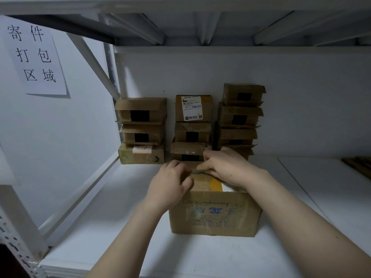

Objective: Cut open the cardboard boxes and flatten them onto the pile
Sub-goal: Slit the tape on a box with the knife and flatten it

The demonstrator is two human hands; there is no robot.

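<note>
- The big cardboard box (214, 213) sits on the white shelf (120, 227), right in front of the person. Its top does not look cut open yet.
- The left hand (170, 181) holds the top of the box with bent fingers.
- The right hand (226, 167) pinches a small green thing (202, 171) on the box top. It may be a cutter, but it is too small to tell.
- Three stacks of small boxes (192, 125) wait by the back wall. None is flat.
- Some brown flat stuff (359, 165) lies far right, maybe the pile.
- I think most of the job is left.
</note>
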